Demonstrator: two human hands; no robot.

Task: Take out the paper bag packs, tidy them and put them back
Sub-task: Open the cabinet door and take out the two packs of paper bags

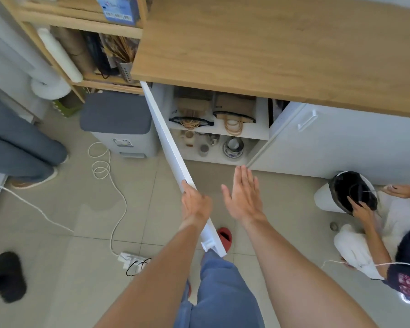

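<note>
Brown paper bag packs with rope handles lie on the upper shelf of an open white cabinet under a wooden counter: one pack on the left, another on the right. My left hand grips the top edge of the open left cabinet door. My right hand is held flat with fingers straight, empty, in front of the cabinet and well short of the shelf.
The lower shelf holds cups and a bowl. The right cabinet door stands ajar. A grey-lidded bin sits left of the door. A person crouches at right by a white bin. Another person's legs stand at left. Cables and a power strip lie on the floor.
</note>
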